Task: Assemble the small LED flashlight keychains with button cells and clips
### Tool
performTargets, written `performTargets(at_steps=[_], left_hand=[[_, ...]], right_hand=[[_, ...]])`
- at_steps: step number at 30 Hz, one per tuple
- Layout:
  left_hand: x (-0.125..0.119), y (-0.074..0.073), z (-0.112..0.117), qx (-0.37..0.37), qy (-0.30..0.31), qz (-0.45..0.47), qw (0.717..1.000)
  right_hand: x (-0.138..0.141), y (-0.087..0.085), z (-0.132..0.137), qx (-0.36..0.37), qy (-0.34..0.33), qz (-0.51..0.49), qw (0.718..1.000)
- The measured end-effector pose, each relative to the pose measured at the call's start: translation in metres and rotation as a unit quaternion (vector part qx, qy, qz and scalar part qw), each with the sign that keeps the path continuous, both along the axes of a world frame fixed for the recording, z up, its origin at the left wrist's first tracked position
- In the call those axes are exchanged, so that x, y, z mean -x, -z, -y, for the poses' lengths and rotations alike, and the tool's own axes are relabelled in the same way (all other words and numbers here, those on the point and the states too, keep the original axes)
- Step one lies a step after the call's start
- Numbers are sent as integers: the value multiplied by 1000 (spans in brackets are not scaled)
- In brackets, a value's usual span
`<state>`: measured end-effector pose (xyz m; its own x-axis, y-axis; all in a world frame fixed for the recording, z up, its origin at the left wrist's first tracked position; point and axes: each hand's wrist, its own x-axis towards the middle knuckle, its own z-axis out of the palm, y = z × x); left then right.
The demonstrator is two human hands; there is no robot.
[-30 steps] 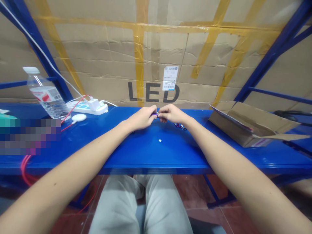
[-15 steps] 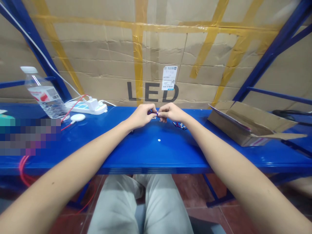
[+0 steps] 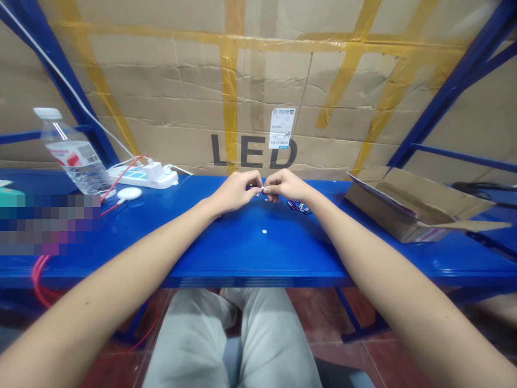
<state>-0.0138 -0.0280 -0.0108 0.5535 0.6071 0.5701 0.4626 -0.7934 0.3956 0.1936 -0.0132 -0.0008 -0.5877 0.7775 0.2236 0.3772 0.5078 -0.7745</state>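
My left hand (image 3: 236,191) and my right hand (image 3: 285,186) meet over the back of the blue table (image 3: 258,253), fingers pinched together. Between the fingertips sits a tiny purple and silver part (image 3: 258,188), too small to name. Both hands grip it, thumbs and forefingers touching. A small pile of red and blue clip-like pieces (image 3: 299,206) lies on the table just right of my right hand. A small white dot (image 3: 264,231) rests on the table in front of the hands.
A water bottle (image 3: 72,156), a white power strip (image 3: 143,175) with red and white cables and a white round puck (image 3: 129,194) stand at the left. An open cardboard box (image 3: 416,205) lies at the right. A cardboard wall marked LED (image 3: 254,151) backs the table.
Both hands stay pinched together at the same spot; the fingers have shifted slightly around the small part. Nothing else on the table has moved.
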Motion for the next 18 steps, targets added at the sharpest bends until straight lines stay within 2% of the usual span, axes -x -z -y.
performTargets(at_steps=[7, 13, 18], left_hand=[[-3, 1, 0, -24, 0, 2, 1000], [-4, 0, 3, 8, -36, -22, 999], [-4, 4, -1, 12, -21, -4, 1000]], right_hand=[[-1, -1, -2, 26, -17, -15, 999], [-1, -1, -2, 22, 3, -14, 1000], [-1, 0, -2, 19, 10, 3, 1000]])
